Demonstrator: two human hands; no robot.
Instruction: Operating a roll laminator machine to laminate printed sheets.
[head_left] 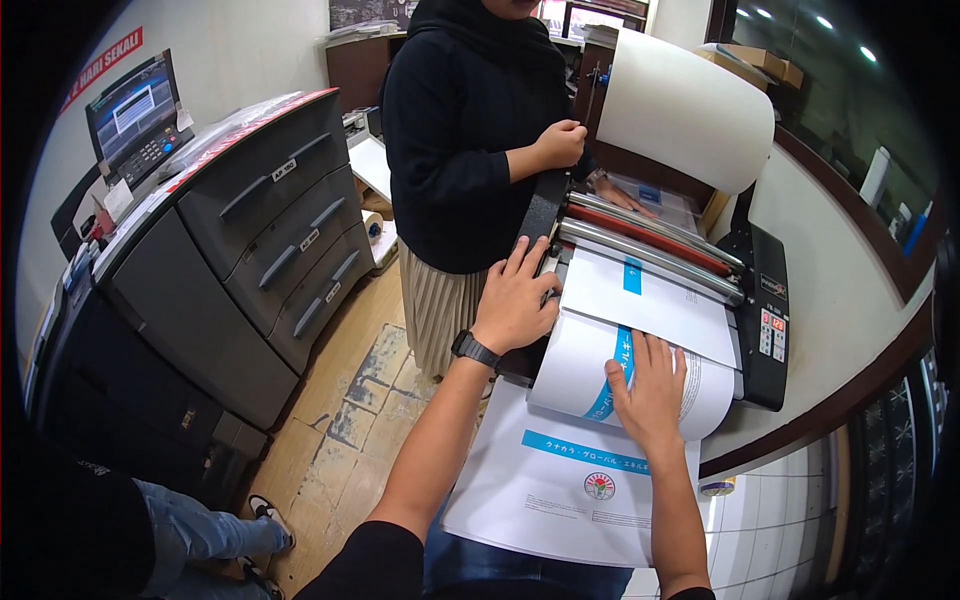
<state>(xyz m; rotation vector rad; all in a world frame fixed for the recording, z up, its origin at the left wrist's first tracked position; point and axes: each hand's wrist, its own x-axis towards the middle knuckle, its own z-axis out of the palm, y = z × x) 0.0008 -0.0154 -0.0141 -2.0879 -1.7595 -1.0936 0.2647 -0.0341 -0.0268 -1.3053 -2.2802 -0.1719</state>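
Well left of the laminator, large dark-grey plastic printing machine [240, 300] with stacked drawers. Beside the laminator's left end, co-worker [470, 125] in black top and pale pleated skirt. Serving as landmark, black-framed laminator [765, 270] with silver and red rollers; above its rollers, thick cream roll [690, 115].

In front of the laminator, large white printed paper sheet [550, 480]; nearer the laminator, white curled paper sheet [570, 360], bowed upward; right against the rollers, flat white paper sheet [670, 310]. Cannot tell whether large and curled pieces join. Probably light, thin, springy, smooth enough to slide and easily creased; best steadied under a flat palm or taken by the plain side margins.

On the laminator's left frame, left grip [510, 308], fingers spread, nothing clasped. Before the laminator, on the curled sheet, right grip [650, 390], fingers extended, laid flat without pinching.

Across the sheets, blue bands [545, 442] with white characters; below, round red-and-green emblem [600, 486] and print too small to read. On the laminator's right housing, lit red display [773, 320]. On the drawers, pale labels [285, 170].
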